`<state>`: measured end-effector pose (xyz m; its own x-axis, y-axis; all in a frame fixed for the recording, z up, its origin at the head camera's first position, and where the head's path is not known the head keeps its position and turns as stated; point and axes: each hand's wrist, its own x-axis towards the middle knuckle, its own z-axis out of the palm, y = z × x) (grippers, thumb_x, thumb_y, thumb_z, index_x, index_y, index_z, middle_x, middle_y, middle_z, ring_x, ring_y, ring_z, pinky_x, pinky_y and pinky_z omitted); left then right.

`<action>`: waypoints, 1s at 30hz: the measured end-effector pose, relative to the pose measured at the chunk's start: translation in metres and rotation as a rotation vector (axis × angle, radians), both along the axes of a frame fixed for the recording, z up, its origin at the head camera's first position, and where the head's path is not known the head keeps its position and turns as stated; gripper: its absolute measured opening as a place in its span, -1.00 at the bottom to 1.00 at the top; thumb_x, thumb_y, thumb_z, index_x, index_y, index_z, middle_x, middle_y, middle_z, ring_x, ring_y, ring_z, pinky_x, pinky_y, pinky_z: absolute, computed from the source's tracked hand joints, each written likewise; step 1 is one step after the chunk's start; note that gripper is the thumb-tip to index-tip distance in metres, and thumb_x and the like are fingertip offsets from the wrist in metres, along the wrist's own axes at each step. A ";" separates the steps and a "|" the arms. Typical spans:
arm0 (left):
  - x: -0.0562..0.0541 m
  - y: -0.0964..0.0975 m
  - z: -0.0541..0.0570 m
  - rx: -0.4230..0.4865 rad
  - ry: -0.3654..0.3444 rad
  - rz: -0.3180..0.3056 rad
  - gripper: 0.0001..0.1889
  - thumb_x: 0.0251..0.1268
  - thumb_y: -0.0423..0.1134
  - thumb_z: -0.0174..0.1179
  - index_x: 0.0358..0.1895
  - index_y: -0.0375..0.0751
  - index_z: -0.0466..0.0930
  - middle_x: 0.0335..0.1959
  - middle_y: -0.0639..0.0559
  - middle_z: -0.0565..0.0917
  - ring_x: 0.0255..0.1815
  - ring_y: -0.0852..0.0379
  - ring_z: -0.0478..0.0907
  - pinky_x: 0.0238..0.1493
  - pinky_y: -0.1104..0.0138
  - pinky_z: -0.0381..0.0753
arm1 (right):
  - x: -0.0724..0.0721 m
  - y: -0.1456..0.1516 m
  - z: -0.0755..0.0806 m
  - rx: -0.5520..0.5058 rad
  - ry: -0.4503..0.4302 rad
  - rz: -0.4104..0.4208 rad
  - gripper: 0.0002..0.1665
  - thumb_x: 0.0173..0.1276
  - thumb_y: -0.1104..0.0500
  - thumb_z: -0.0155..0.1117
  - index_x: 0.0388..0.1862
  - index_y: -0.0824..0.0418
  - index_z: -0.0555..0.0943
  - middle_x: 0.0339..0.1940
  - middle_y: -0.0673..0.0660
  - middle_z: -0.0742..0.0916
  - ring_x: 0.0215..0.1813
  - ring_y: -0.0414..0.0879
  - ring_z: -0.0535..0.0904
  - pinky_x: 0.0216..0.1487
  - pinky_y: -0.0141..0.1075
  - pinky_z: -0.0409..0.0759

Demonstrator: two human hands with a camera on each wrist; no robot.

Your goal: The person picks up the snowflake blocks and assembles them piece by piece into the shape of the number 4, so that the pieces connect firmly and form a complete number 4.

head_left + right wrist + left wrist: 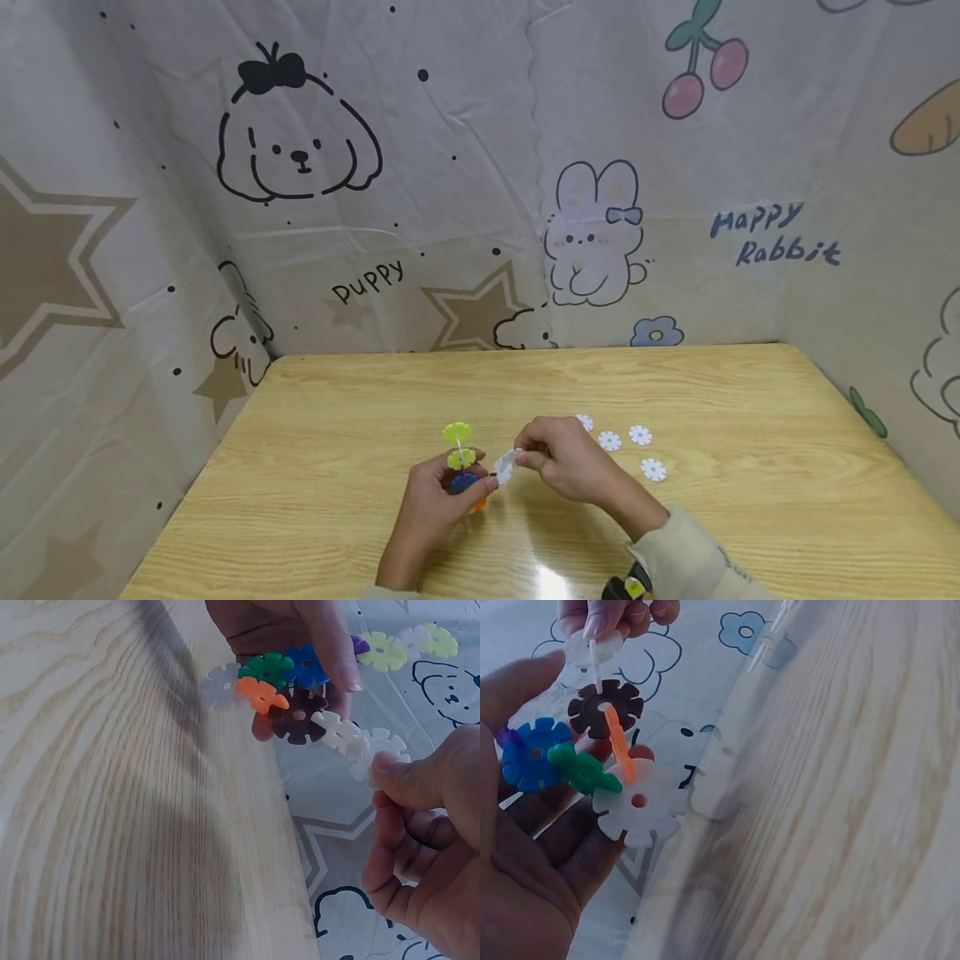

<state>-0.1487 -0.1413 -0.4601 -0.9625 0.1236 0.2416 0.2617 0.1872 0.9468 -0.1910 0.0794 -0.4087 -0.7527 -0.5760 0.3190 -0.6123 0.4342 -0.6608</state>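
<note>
A chain of notched plastic snowflake discs hangs together over the table, held by my left hand (435, 493). Yellow discs (457, 432) stand at its upper end. Along it in the left wrist view come a blue disc (536, 754), a green disc (585, 771), an orange disc (619, 742), a brown disc (604, 709) and a clear whitish disc (639, 814). From the brown one, a white disc (339, 732) leads to another whitish disc (384, 741). My right hand (566, 458) pinches that end disc between thumb and fingers.
Several loose white discs (609, 441) lie on the wooden table (337, 417) beyond and to the right of my right hand. A black item with a yellow spot (633, 588) shows by the right sleeve. A printed cloth (465, 167) rises behind the table's far edge.
</note>
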 end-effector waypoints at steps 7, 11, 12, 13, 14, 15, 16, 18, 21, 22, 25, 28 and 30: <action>0.001 0.003 0.003 -0.007 0.008 0.022 -0.71 0.23 -0.31 0.42 -0.04 -0.37 0.67 -0.32 0.03 0.75 -0.28 0.12 0.70 -0.18 0.34 0.66 | 0.002 -0.002 0.002 -0.010 0.028 0.011 -0.88 0.33 0.32 0.38 -0.40 0.15 0.69 -0.47 -0.12 0.62 -0.47 -0.30 0.43 -0.49 -0.36 0.48; 0.002 0.004 0.003 -0.011 0.022 0.018 -0.74 0.23 -0.32 0.42 -0.07 -0.35 0.67 -0.35 0.02 0.74 -0.34 0.13 0.68 -0.23 0.33 0.66 | 0.004 -0.004 0.002 -0.008 0.050 0.021 -0.88 0.31 0.36 0.39 -0.40 0.17 0.70 -0.46 -0.09 0.63 -0.47 -0.30 0.46 -0.49 -0.38 0.51; 0.002 0.004 0.003 -0.017 0.028 0.017 -0.76 0.23 -0.32 0.42 -0.10 -0.34 0.68 -0.37 0.03 0.74 -0.35 0.15 0.67 -0.25 0.33 0.66 | 0.004 -0.004 0.002 -0.006 0.058 0.024 -0.88 0.31 0.36 0.39 -0.40 0.18 0.70 -0.46 -0.09 0.64 -0.47 -0.30 0.46 -0.49 -0.38 0.52; 0.002 0.004 0.004 -0.023 0.032 0.017 -0.79 0.23 -0.31 0.42 -0.14 -0.33 0.69 -0.39 0.03 0.73 -0.37 0.16 0.66 -0.27 0.33 0.65 | 0.004 -0.005 0.002 -0.004 0.061 0.028 -0.88 0.30 0.36 0.39 -0.40 0.18 0.70 -0.46 -0.08 0.63 -0.47 -0.31 0.46 -0.49 -0.38 0.52; 0.002 0.004 0.004 -0.028 0.036 0.014 -0.82 0.23 -0.31 0.42 -0.17 -0.31 0.70 -0.41 0.04 0.72 -0.39 0.17 0.65 -0.29 0.34 0.65 | 0.005 -0.005 0.002 0.001 0.070 0.031 -0.88 0.30 0.36 0.39 -0.40 0.18 0.70 -0.46 -0.09 0.63 -0.47 -0.31 0.46 -0.49 -0.38 0.52; 0.002 0.004 0.004 -0.035 0.040 0.012 -0.84 0.23 -0.30 0.42 -0.21 -0.29 0.71 -0.43 0.05 0.71 -0.41 0.17 0.64 -0.32 0.35 0.64 | 0.005 -0.006 0.002 0.006 0.076 0.034 -0.88 0.30 0.36 0.39 -0.40 0.18 0.70 -0.46 -0.09 0.63 -0.47 -0.31 0.46 -0.49 -0.39 0.52; 0.002 0.004 0.004 -0.039 0.046 0.006 -0.87 0.23 -0.29 0.42 -0.25 -0.28 0.71 -0.45 0.05 0.71 -0.43 0.17 0.63 -0.35 0.35 0.64 | 0.006 -0.006 0.002 0.008 0.081 0.038 -0.88 0.30 0.36 0.39 -0.40 0.18 0.69 -0.46 -0.09 0.62 -0.47 -0.32 0.46 -0.49 -0.39 0.51; 0.002 0.004 0.005 -0.050 0.052 -0.001 -0.90 0.24 -0.27 0.42 -0.31 -0.23 0.72 -0.47 0.05 0.70 -0.47 0.16 0.62 -0.41 0.36 0.63 | 0.006 -0.007 0.001 0.015 0.090 0.044 -0.88 0.30 0.35 0.40 -0.41 0.18 0.69 -0.46 -0.10 0.62 -0.46 -0.32 0.45 -0.48 -0.39 0.51; 0.002 0.005 0.005 -0.071 0.070 -0.004 -0.89 0.26 -0.24 0.40 -0.36 -0.19 0.72 -0.50 0.06 0.70 -0.51 0.16 0.61 -0.47 0.37 0.61 | 0.007 -0.008 0.001 0.025 0.102 0.048 -0.87 0.30 0.34 0.41 -0.42 0.17 0.68 -0.46 -0.10 0.62 -0.45 -0.33 0.46 -0.47 -0.41 0.51; 0.002 0.005 0.005 -0.081 0.077 0.002 -0.89 0.26 -0.23 0.40 -0.37 -0.17 0.72 -0.51 0.07 0.69 -0.52 0.18 0.59 -0.49 0.38 0.60 | 0.008 -0.008 0.001 0.027 0.104 0.048 -0.87 0.30 0.34 0.41 -0.42 0.16 0.68 -0.46 -0.10 0.63 -0.45 -0.33 0.46 -0.46 -0.41 0.51; 0.002 0.006 0.006 -0.091 0.086 0.025 -0.89 0.24 -0.22 0.41 -0.37 -0.15 0.72 -0.54 0.12 0.65 -0.55 0.23 0.54 -0.53 0.41 0.56 | 0.009 -0.009 0.002 0.031 0.108 0.050 -0.87 0.29 0.34 0.41 -0.42 0.16 0.68 -0.45 -0.09 0.63 -0.45 -0.34 0.46 -0.46 -0.41 0.51; 0.001 0.007 0.007 -0.079 0.087 0.037 -0.91 0.21 -0.26 0.42 -0.37 -0.19 0.74 -0.57 0.12 0.63 -0.59 0.25 0.50 -0.55 0.43 0.52 | 0.010 -0.010 0.002 0.032 0.104 0.055 -0.88 0.30 0.34 0.40 -0.42 0.17 0.69 -0.46 -0.09 0.63 -0.45 -0.34 0.46 -0.46 -0.41 0.50; 0.001 0.007 0.007 -0.058 0.084 0.030 -0.91 0.19 -0.32 0.43 -0.36 -0.27 0.74 -0.56 0.10 0.65 -0.57 0.24 0.52 -0.53 0.43 0.55 | 0.010 -0.011 0.002 0.033 0.097 0.059 -0.88 0.30 0.35 0.40 -0.41 0.17 0.69 -0.46 -0.10 0.63 -0.45 -0.34 0.46 -0.46 -0.41 0.51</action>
